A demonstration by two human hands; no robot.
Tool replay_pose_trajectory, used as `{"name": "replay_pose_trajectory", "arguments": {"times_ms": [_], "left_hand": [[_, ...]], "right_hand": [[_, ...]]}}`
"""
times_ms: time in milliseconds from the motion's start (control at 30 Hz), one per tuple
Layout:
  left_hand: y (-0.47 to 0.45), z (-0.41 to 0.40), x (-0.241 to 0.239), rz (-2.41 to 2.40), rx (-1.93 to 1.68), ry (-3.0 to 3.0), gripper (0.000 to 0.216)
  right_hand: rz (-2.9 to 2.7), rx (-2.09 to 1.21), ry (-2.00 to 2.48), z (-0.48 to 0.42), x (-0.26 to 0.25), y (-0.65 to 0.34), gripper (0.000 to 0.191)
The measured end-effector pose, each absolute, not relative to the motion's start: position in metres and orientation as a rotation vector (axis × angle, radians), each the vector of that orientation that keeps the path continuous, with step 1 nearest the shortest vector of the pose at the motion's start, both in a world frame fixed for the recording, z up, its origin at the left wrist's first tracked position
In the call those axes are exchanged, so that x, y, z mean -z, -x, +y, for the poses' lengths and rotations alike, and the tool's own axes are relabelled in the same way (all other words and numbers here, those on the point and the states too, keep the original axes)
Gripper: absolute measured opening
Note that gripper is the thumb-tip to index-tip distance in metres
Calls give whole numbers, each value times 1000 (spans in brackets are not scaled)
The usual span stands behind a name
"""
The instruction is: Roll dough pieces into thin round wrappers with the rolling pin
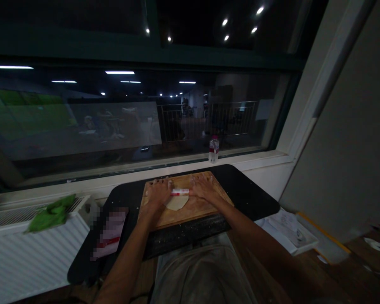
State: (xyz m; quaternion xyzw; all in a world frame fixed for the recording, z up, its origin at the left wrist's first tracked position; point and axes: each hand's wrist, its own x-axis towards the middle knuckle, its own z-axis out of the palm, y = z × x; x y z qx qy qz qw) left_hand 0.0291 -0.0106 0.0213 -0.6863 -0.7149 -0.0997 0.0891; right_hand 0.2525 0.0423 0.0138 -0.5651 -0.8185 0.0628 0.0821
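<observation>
A rolling pin (180,192) with a white and red label round its middle lies crosswise on a wooden board (164,220). Pale flattened dough (177,204) shows below the pin, on the side nearer my body. My left hand (159,192) lies over the pin's left part, its flour-dusted fingers stretched forward past it. Over the right part rests my right hand (204,185), palm down with fingers spread and flour on the tips. Both hands touch the pin without visibly wrapping round it. They hide most of its length.
The board lies on a black table (247,198) with pale crumbs near its front edge. A pink and white packet (110,232), partly pixelated, is at left. On the windowsill stands a water bottle (213,150). A green cloth (52,213) drapes the radiator (34,257); a white box (291,232) sits right.
</observation>
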Motion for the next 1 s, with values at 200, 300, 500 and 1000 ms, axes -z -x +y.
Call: {"name": "replay_pose_trajectory", "arguments": {"times_ms": [200, 300, 500, 1000], "left_hand": [[-29, -9, -18, -2094, 297, 2075, 57], [-30, -10, -18, -2112, 347, 2047, 55], [-37, -17, -21, -2080, 462, 2006, 54], [-92, -57, -13, -2292, 385, 2038, 96]], "right_hand": [[-2448, -94, 1598, 53, -25, -250, 57], [-2557, 34, 1291, 44, -26, -255, 48], [-2676, -56, 930, 26, -28, -267, 34], [-2435, -95, 1135, 24, -44, -296, 44]]}}
